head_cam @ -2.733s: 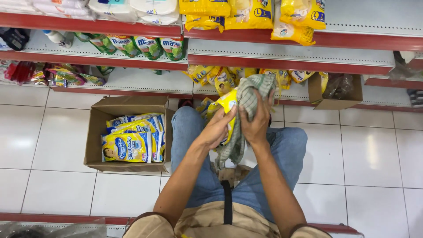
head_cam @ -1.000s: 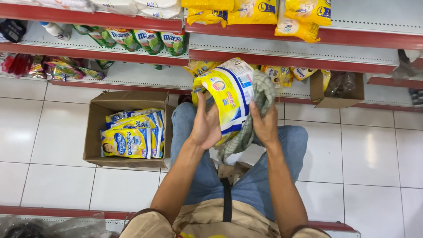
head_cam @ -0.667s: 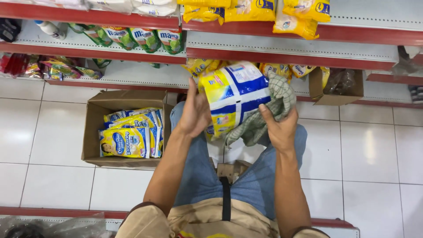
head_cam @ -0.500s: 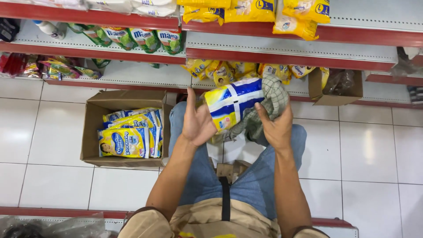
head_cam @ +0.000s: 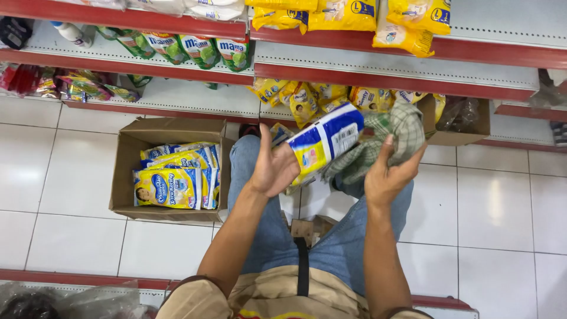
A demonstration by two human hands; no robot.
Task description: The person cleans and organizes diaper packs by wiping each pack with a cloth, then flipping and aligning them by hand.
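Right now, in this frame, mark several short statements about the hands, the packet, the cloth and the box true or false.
1. The left hand holds a yellow, blue and white packet. True.
2. The right hand holds a spray bottle. False: it holds a green checked cloth.
3. The cardboard box on the floor is empty. False: it holds yellow and blue packets.
4. The box sits on the left hand's side. True.
5. The lowest shelf holds only green packets. False: yellow packets lie there.
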